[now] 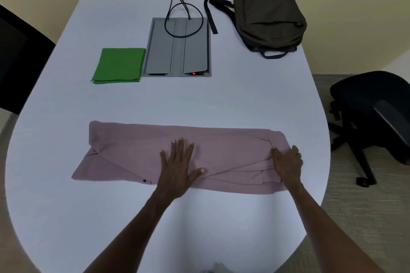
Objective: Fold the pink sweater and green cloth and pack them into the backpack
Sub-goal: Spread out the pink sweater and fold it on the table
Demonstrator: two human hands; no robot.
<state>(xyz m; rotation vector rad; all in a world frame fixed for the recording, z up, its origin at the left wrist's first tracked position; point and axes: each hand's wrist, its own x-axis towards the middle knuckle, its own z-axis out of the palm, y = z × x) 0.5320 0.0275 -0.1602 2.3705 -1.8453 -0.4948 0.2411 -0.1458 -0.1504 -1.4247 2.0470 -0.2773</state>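
The pink sweater lies across the near half of the white table, folded into a long band. My left hand presses flat on its middle with fingers spread. My right hand grips the sweater's right end, thumb on top and fingers curled round the edge. The green cloth sits folded in a neat rectangle at the back left. The dark olive backpack rests at the back right, its straps trailing to the left; I cannot tell whether it is zipped.
A grey cable hatch is set into the table beside the green cloth, with black cables looping out of it. A black office chair stands to the right of the table, and another dark chair at the left.
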